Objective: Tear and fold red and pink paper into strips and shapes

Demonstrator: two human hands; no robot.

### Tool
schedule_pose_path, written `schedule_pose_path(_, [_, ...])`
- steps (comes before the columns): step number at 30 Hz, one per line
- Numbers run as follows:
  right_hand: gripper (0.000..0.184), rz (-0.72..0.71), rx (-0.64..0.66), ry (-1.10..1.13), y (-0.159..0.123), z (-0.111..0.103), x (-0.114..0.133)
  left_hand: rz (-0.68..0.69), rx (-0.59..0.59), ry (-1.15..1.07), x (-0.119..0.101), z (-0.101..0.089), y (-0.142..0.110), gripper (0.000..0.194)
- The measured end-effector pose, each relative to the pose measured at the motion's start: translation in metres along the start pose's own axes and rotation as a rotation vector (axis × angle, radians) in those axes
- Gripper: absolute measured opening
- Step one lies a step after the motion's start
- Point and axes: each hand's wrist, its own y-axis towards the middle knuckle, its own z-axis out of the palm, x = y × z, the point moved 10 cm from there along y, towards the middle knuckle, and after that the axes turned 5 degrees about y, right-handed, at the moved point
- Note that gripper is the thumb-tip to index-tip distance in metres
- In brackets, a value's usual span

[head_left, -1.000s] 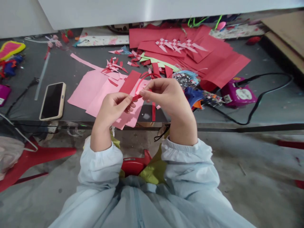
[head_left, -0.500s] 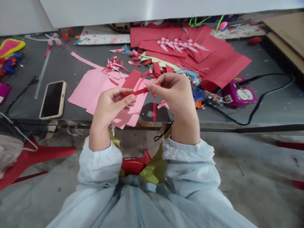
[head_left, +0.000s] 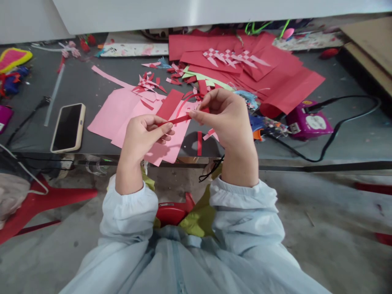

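A narrow red paper strip (head_left: pixel 181 119) is stretched between my two hands above the table. My left hand (head_left: pixel 146 132) pinches one end between thumb and forefinger. The other end is in the pinch of my right hand (head_left: pixel 222 112), whose curled fingers hide part of it. Below and behind the hands lie pink paper sheets (head_left: pixel 113 114), with a wider red paper piece (head_left: pixel 170 104) on top. A short red strip (head_left: pixel 199 143) rests near the table edge, between the hands. Behind them are woven pink-and-red paper pieces (head_left: pixel 146 83).
A phone (head_left: pixel 67 128) lies left of the pink sheets. Red paper sheets (head_left: pixel 275 77) are heaped at the back right, with woven pieces on them. A purple box (head_left: pixel 309 122) with a black cable (head_left: pixel 332 130) stands at right. A red stool (head_left: pixel 173 212) is under me.
My left hand's fingers have shifted slightly along the strip, so less of it shows at the left. My right hand stays in nearly the same place.
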Motion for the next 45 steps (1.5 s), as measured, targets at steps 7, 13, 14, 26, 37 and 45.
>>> schedule_pose_path(7, [0.036, 0.002, -0.01, 0.009, 0.001, -0.002, -0.001, 0.004, 0.003, -0.001, 0.0, 0.001, 0.0, 0.025])
schedule_pose_path(13, [0.038, 0.001, -0.016, -0.006, 0.001, -0.002, -0.004, -0.005, 0.001, 0.018, 0.003, 0.0, 0.0, 0.028])
schedule_pose_path(14, [0.038, -0.002, -0.015, -0.009, 0.001, -0.002, -0.004, 0.001, -0.001, 0.017, 0.003, 0.0, 0.0, 0.027])
schedule_pose_path(26, [0.027, 0.041, 0.058, 0.029, -0.002, 0.008, -0.008, 0.087, -0.113, 0.048, -0.006, -0.008, 0.001, 0.023])
schedule_pose_path(37, [0.027, 0.065, 0.052, 0.049, -0.002, 0.008, -0.011, 0.043, -0.104, 0.06, -0.001, -0.008, 0.002, 0.026])
schedule_pose_path(45, [0.025, 0.067, 0.065, 0.067, -0.002, 0.01, -0.009, 0.041, -0.088, 0.014, -0.002, -0.006, 0.002, 0.024])
